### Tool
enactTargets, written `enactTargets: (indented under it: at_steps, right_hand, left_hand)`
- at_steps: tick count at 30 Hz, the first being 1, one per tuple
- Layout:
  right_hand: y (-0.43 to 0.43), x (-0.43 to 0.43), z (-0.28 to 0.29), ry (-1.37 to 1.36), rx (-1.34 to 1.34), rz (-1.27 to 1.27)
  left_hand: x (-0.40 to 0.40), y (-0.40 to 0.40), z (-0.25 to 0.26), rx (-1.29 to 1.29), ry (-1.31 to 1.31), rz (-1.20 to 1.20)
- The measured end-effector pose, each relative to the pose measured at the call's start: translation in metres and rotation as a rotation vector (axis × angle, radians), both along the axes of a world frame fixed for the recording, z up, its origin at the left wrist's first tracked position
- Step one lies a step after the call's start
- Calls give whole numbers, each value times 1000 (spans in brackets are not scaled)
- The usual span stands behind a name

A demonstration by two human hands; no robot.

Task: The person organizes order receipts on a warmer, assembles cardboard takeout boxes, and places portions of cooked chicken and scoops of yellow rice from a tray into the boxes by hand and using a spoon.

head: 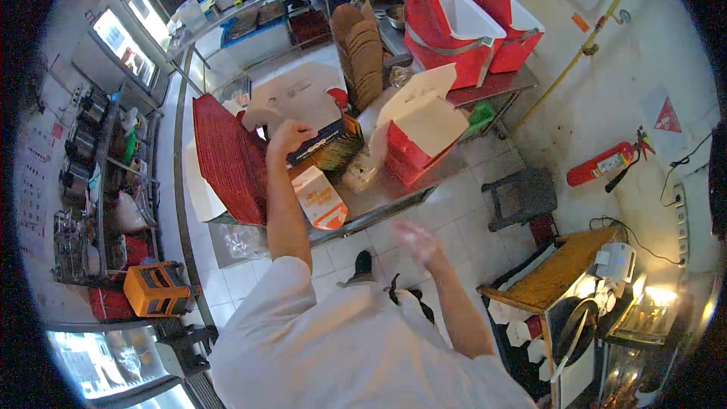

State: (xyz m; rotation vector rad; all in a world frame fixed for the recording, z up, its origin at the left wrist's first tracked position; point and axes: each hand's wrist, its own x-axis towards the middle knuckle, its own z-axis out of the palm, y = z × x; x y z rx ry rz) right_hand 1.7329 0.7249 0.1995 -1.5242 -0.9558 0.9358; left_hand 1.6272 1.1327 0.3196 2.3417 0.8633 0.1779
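Observation:
My left hand [291, 137] is over the table at a dark printed carton [326, 145], its fingers bent at the carton's upper edge. Whether they grip it, I cannot tell. Large pale cardboard flaps [298, 96] rise behind the hand. Below it lies a small white-and-orange carton [319, 197] that bears writing. To its left leans a thick stack of dark red flat cardboard [224, 153]. My right hand [419, 243], blurred by motion, hangs in the air off the table's front edge with fingers apart and nothing in it.
A red box with raised pale flaps [414, 147] stands right of a clear plastic bag [359, 173]. Brown stacked cardboard [363, 57] lies behind. Two open red insulated boxes [448, 40] stand at the back right. A dark stool [519, 199] is on the floor at right.

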Motion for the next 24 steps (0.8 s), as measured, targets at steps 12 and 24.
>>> enactTargets:
  at_steps: [12, 24]
  right_hand:
    - [299, -1, 49, 31, -282, -315]
    - [159, 1, 136, 282, 89, -104]
  left_hand:
    - [-7, -36, -25, 229, -223, 304]
    - [34, -150, 149, 495, -966, 576]
